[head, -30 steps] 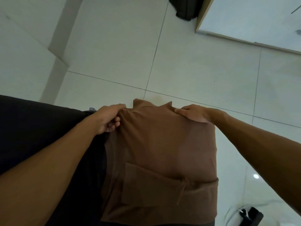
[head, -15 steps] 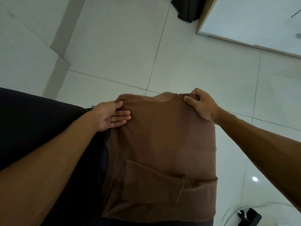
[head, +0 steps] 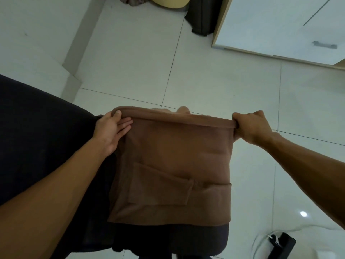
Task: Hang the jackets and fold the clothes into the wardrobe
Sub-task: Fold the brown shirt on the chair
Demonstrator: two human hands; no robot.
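A brown garment [head: 173, 165] lies partly folded on a dark seat [head: 168, 240] below me, a folded flap across its lower half. My left hand [head: 112, 128] grips its far left corner, thumb on top and fingers under the rolled edge. My right hand [head: 252, 126] grips the far right corner in a closed fist. The far edge is stretched taut between both hands, lifted off the seat. A white wardrobe [head: 280, 25] with a drawer handle stands at the upper right.
Black cloth [head: 37, 137] covers the surface at my left. White floor tiles [head: 205, 81] spread ahead. A dark bag [head: 203, 15] leans by the wardrobe, with a yellow round object [head: 169, 1] behind it. A black plug with white cable [head: 280, 243] lies lower right.
Both hands moved apart to the garment's far corners and closed on the edge, folding the collar part under and pulling the edge taut. The view tilted up, showing more floor.
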